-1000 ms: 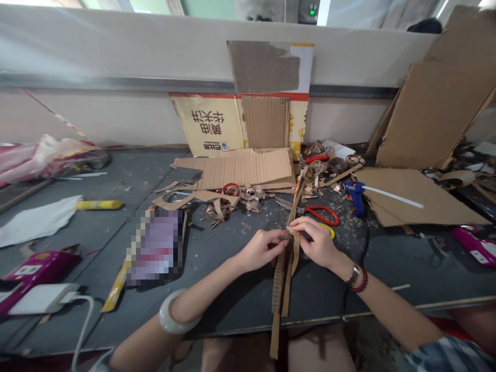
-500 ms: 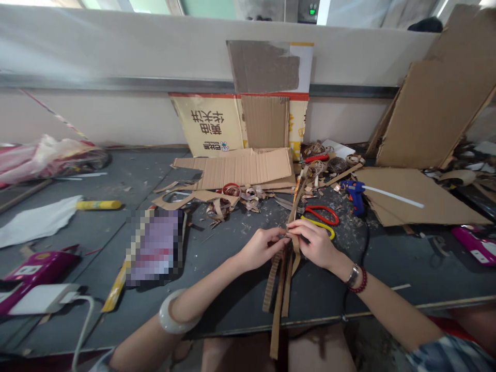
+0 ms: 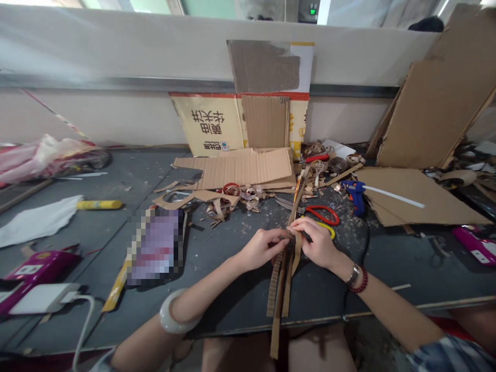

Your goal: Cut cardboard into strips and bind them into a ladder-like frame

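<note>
Several narrow cardboard strips [image 3: 277, 310] lie in a bundle across the front of the table, one reaching past the edge. My left hand [image 3: 265, 249] pinches the strips from the left, thumb and fingers together. From the right, my right hand [image 3: 315, 241] pinches at the same spot, its fingertips close to the left ones. The exact hold between the fingertips is partly hidden. Just beyond my right hand lie scissors with red and yellow handles [image 3: 323, 214], partly covered by the hand and strips.
A blue glue gun [image 3: 355, 196] with a white stick lies right, near a flat cardboard sheet [image 3: 418, 199]. Cardboard pieces [image 3: 248, 169] and curled scraps [image 3: 220, 209] lie behind the hands. Leftward are a yellow-handled tool [image 3: 98, 204], a blurred-out object [image 3: 157, 248] and a purple power strip [image 3: 41, 271].
My right hand has shifted slightly and its fingertips have moved a little along the strips. The corrugated strip at the left of the bundle has swung slightly right. My left hand stays nearly in place.
</note>
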`<state>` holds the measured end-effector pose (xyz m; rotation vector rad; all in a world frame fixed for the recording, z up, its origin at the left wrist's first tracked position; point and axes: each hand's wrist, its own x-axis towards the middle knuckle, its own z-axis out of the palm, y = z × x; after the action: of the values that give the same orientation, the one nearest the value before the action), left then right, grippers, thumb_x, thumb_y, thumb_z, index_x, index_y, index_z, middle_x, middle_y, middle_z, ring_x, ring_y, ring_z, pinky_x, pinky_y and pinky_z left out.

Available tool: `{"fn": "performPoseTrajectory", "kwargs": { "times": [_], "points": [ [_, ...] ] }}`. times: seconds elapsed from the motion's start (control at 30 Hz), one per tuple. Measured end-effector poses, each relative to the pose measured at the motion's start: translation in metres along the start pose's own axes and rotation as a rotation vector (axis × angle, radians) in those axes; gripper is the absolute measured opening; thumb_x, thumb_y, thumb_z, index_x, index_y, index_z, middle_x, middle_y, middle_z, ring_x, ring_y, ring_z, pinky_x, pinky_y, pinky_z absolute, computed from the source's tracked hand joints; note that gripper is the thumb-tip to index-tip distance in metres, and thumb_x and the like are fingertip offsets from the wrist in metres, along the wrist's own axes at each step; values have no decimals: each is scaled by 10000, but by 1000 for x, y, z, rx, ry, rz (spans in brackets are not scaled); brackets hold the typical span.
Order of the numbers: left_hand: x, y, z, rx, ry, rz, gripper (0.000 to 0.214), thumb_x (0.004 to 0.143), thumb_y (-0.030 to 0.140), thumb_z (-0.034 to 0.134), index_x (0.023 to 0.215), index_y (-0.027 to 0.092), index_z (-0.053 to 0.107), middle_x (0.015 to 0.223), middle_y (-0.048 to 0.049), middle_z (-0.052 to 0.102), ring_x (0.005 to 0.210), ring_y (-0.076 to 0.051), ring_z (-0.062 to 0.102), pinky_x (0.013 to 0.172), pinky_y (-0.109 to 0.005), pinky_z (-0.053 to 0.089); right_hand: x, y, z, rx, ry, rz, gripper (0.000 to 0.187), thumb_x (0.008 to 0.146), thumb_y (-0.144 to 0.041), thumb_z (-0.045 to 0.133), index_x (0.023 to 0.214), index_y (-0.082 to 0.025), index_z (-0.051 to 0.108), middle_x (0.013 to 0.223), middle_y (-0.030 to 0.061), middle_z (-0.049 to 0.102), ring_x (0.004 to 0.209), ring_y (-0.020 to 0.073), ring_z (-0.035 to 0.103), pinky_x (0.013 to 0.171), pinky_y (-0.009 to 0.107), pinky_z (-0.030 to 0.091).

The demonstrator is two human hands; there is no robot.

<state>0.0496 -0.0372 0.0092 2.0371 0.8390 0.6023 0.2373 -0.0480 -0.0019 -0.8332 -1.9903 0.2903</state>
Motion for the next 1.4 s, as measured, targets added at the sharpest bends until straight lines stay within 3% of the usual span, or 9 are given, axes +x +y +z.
{"fn": "performPoseTrajectory", "kwargs": {
  "times": [0.23, 0.5, 0.97, 1.4],
  "points": [
    [0, -1, 0, 13, 29, -25, 263, 866, 357, 439, 882, 124, 560, 522, 44, 506, 465, -73, 444, 469, -161, 334, 0, 0, -1, 11, -20, -3, 149, 802, -97, 524, 908, -195, 563, 990, 75, 593, 944, 159, 566, 827, 306, 491],
    [1, -1, 0, -77, 5, -48, 264, 872, 360, 430, 876, 124, 547, 632, -4, 594, 563, -111, 568, 539, -185, 420, -2, 1, -2, -18, -76, -23, 161, 827, -87, 484, 921, -190, 563, 1006, 73, 605, 947, 150, 573, 836, 294, 491],
    [-1, 0, 0, -2, -4, -37, 249, 880, 325, 408, 930, 121, 542, 543, 24, 560, 482, -92, 516, 468, -167, 368, 1, -1, -1, 13, 4, 20, 134, 826, -109, 473, 882, -200, 554, 936, 63, 609, 898, 159, 590, 796, 307, 506],
    [1, 0, 1, -29, 22, -40, 320, 876, 390, 403, 938, 121, 566, 626, 7, 576, 519, -95, 505, 487, -178, 390, -1, 1, -2, -30, -81, -24, 193, 825, -77, 455, 933, -191, 568, 1019, 80, 607, 964, 154, 576, 844, 304, 494]
  ]
}}
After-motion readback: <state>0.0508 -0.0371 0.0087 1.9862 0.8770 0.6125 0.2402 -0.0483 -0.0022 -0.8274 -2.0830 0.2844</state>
